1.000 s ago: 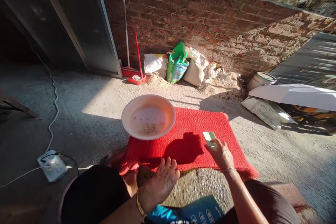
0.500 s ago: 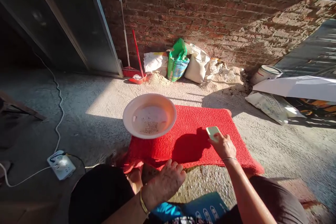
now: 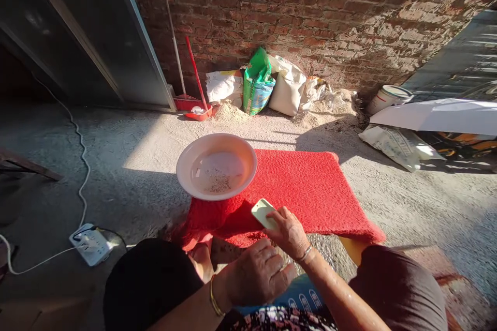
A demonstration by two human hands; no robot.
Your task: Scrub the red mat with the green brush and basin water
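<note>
My right hand grips a pale green, flat oblong thing with rounded corners and a small hole near one end. Its underside is hidden, and it is held over the near part of a red, rough-textured mat. Just below, nearer my body, my left hand hangs loosely with bent fingers slightly apart and nothing visible in them. On the mat's far left corner rests a pale pink basin, with dark specks on its bottom.
A white power strip with cords lies on the concrete at left. Along the brick wall stand a red dustpan, a green bag, a cream sack and a white bucket. My knees flank the mat's near side.
My right hand has moved left and nearer with the pale green thing. My left hand has shifted slightly right, close to it. The view has tilted a little downward.
</note>
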